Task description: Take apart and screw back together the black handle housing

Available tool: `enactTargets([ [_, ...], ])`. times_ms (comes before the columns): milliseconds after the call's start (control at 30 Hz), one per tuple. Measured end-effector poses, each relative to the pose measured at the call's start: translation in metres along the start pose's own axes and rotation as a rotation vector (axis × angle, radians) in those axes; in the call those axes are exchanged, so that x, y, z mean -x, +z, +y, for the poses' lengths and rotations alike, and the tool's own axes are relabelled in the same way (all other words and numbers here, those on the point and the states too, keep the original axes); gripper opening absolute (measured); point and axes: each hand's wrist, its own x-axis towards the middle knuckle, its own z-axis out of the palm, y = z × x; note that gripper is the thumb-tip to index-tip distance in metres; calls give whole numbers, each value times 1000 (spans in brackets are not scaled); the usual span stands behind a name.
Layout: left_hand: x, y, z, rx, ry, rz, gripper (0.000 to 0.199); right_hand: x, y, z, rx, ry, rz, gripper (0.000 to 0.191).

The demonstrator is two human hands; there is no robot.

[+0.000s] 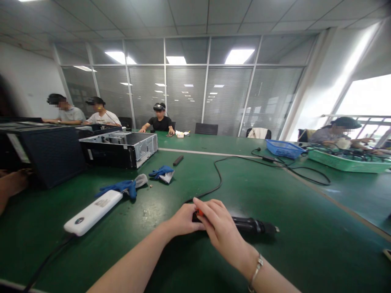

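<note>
A black rod-shaped tool [252, 224] with a metal tip at its right end lies across the green table [171, 260]. Its left end is between my two hands, where a small orange-red part [200, 212] shows. My left hand [185, 219] is wrapped round that left end, thumb below it. My right hand [218, 224] reaches over the same end, its fingers together and touching the orange-red part. The fingers cover much of this end. A black cable [218, 179] runs from behind my left hand across the table.
A white power strip [93, 213], blue-grey gloves [122, 187] and a dark bar [178, 160] lie left of centre. Black computer cases [55, 150] stand at the left. Blue [284, 149] and green [348, 160] baskets sit at the right. Several people sit around the table.
</note>
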Motion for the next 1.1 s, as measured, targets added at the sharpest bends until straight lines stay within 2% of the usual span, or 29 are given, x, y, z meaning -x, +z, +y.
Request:
enactTargets([
  [67,0,0,-1,0,5,-8,25,1,1,2,54,-22,31,58],
  [133,0,0,-2,3,22,-14,23,1,2,3,76,-49,118,61],
  [200,1,0,-4,7,34,-20,23,1,-1,1,48,-104,224,64],
  [267,1,1,-7,23,56,-18,25,-1,-8,-5,5,-177,245,65],
  [333,0,2,-10,58,93,-12,30,-2,-16,-12,-4,-232,129,61],
  [433,0,2,-13,64,85,-14,37,3,-26,-20,44,-248,-187,47],
  [533,0,0,-9,-29,10,-14,42,20,-27,-17,79,-216,-485,43],
  [600,1,-2,-4,-57,-28,-26,46,33,-26,-11,97,-180,-617,45],
  [700,2,-4,2,-59,-45,-24,47,46,-25,-5,96,-62,-720,46],
  [833,2,-5,5,-50,-43,-17,46,47,-31,-6,22,116,-725,53],
  [933,2,-6,9,-34,-56,-26,45,44,-37,-2,-48,153,-681,55],
  [1000,2,-8,13,-17,-63,-35,45,45,-43,10,-62,173,-589,54],
  [1100,3,-9,16,-17,-68,-42,45,49,-55,41,0,279,-407,40],
])
